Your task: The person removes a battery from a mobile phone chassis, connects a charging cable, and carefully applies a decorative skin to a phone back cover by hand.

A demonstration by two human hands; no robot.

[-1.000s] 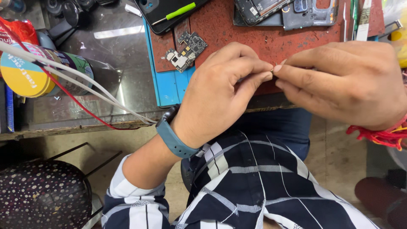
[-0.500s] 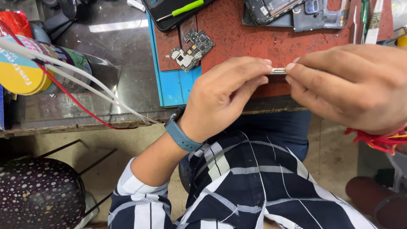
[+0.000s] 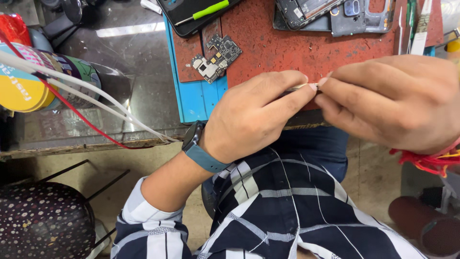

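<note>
**Both hands pinching a tiny metal part over the repair bench**

So here's the setup: the left hand point(image 3: 254, 117) and the right hand point(image 3: 393, 100) meet in the middle, right above the front edge of the red work mat point(image 3: 297, 43). Between them is a small thin metal piece point(image 3: 306, 87), pale and shiny, sticking out just a bit. The left thumb and forefinger are pressed together on one end of it, and the right fingertips are closed onto the other end. Most of the piece is hidden by the fingers, so I can't tell exactly what it is.

The left wrist has a smartwatch with a teal band point(image 3: 199, 148), and there's a bunch of red thread point(image 3: 426, 160) tied at the right wrist.

Other stuff on the bench:
- a bare phone circuit board point(image 3: 218, 57) lying where the red mat overlaps the blue mat point(image 3: 199, 98), well left of the hands
- a dark phone with a green pry tool point(image 3: 208, 9) resting on it, near the top
- an opened phone frame point(image 3: 330, 12) at the top edge
- white and red wires point(image 3: 91, 103) running across the glass surface on the left, past a colourful roll of tape point(image 3: 24, 84)

Down below is a dotted stool seat point(image 3: 43, 220).
</note>
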